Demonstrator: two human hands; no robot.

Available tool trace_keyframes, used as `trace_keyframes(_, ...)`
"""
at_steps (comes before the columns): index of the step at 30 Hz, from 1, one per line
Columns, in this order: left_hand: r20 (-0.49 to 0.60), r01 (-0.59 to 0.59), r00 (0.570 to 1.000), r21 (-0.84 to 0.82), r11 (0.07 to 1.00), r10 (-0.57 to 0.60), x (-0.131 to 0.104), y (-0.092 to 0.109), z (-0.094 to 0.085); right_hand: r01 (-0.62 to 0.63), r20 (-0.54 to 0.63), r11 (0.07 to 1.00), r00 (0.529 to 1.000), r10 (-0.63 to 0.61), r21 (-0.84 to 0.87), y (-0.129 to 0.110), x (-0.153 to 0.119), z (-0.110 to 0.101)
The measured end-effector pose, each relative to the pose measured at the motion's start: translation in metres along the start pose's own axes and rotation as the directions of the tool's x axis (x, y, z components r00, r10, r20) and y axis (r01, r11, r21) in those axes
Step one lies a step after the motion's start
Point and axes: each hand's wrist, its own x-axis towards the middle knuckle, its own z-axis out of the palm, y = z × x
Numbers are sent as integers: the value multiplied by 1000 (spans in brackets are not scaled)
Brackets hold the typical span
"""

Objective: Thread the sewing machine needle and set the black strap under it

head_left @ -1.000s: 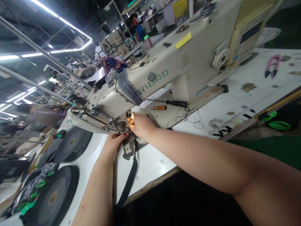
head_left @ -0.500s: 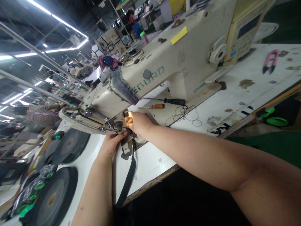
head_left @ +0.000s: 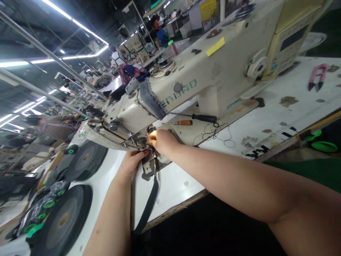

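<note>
A cream sewing machine (head_left: 213, 71) stands before me on a white table. My right hand (head_left: 165, 141) is at its needle area, fingers curled and lit by a small lamp; whatever they grip is too small to make out. From the left, my left hand (head_left: 133, 161) reaches in beside the presser foot, thumb stretched toward the needle. Its fingertips are closed together and partly hidden by the machine head. A dark strap (head_left: 149, 206) runs from a metal folder (head_left: 156, 165) at the needle plate down over the table's front edge.
On the machine bed lie a black-handled screwdriver (head_left: 204, 118), an orange-handled screwdriver (head_left: 183, 122) and loose dark thread (head_left: 213, 137). Pink thread snips (head_left: 318, 76) rest at the far right. Large rolls of dark tape (head_left: 65, 217) and wrapped spools (head_left: 48, 204) stand left.
The whole view has shifted slightly, so the machine appears farther right. Both hands stay at the needle area, with hardly any change in their grip.
</note>
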Motion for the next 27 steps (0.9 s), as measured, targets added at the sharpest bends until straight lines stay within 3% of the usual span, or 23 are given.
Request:
trace_keyframes(14, 58, -91, 994, 44, 995, 88, 5, 5, -4, 59, -108, 998, 992, -61, -26, -6, -2, 5)
trace_keyframes(20, 172, -202, 968, 105, 974, 182, 9, 6, -7, 67, -130, 987, 988, -87, -146, -7, -2, 8)
trace_keyframes(27, 224, -298, 941, 199, 933, 253, 13, 6, -13, 26, -163, 977, 985, -61, -210, -8, -2, 12)
